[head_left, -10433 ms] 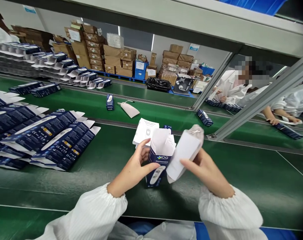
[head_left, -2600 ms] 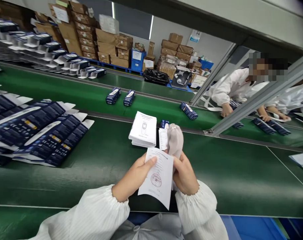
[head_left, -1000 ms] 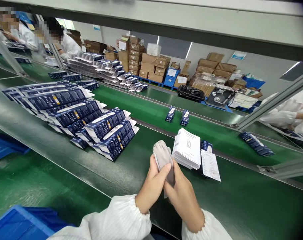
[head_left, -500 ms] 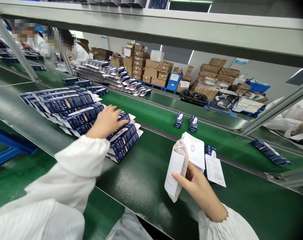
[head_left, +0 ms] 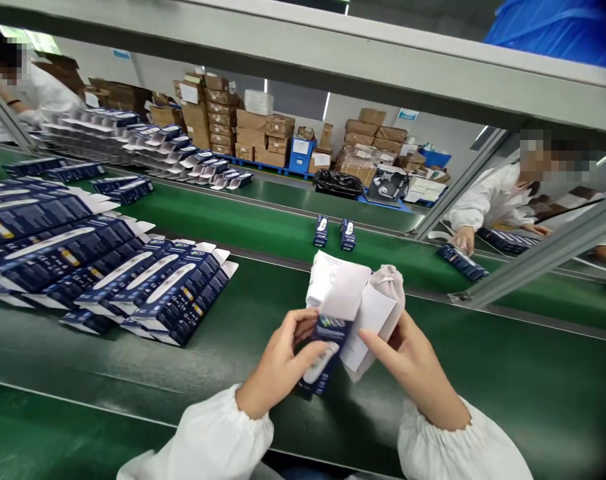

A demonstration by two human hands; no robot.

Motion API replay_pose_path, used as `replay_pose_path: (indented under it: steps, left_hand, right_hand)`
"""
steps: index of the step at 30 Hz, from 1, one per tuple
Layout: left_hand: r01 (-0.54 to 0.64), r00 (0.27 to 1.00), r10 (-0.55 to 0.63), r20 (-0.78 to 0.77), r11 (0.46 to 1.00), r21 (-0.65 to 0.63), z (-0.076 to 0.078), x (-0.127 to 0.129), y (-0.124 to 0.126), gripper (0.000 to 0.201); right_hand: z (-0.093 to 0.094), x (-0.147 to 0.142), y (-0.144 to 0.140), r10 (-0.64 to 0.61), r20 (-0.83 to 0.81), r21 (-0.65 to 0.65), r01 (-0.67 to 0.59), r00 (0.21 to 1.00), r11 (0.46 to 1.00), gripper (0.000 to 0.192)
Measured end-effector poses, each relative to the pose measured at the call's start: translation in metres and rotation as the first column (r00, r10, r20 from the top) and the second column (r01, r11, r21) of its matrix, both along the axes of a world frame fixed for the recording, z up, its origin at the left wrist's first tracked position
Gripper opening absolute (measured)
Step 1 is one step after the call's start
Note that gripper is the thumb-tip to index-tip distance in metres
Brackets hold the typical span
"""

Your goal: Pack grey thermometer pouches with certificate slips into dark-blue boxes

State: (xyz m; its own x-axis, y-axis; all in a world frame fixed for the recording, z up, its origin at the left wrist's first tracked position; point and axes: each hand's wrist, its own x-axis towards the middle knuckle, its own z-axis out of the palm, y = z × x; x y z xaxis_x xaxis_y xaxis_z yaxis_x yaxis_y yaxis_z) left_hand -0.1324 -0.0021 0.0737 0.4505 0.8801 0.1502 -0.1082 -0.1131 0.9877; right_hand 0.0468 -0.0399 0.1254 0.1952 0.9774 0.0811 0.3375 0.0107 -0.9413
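My left hand (head_left: pixel 277 363) grips a dark blue thermometer box (head_left: pixel 324 353) held upright, its white top flaps (head_left: pixel 343 293) open. My right hand (head_left: pixel 411 363) holds a grey cloth pouch (head_left: pixel 390 288) wrapped in a folded white paper sheet (head_left: pixel 367 330), pressed against the box's open top. Both hands are above the dark green bench (head_left: pixel 507 393), close in front of me. A stack of white leaflets (head_left: pixel 321 273) lies just behind the box, mostly hidden by it.
Overlapping rows of flat blue boxes (head_left: pixel 147 287) lie at my left. Two upright boxes (head_left: pixel 333 233) stand on the green conveyor belt (head_left: pixel 243 223). A co-worker in white (head_left: pixel 487 200) handles boxes at the right. Cardboard cartons (head_left: pixel 253 130) are stacked at the back. A slanted metal post (head_left: pixel 543 250) crosses the right.
My left hand has come back from the flat box pile with a box, now opened upright. The right hand has brought the paper-wrapped pouch up against the box's open top.
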Motion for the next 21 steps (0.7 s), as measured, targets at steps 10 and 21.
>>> replay_pose_path:
  steps: [10,21]
  left_hand:
    - [0.062,0.991,-0.056,-0.123,0.997,0.050,0.009,0.045,0.003,0.066]
    - [-0.125,0.926,0.264,-0.268,0.888,0.443,0.010,0.075,-0.023,0.060]
  right_hand:
    - [0.019,0.069,-0.017,-0.026,-0.225,0.000,0.027,0.974,1.000,0.045]
    - [0.019,0.023,-0.015,-0.167,0.174,0.228,0.126,0.970,0.966,0.044]
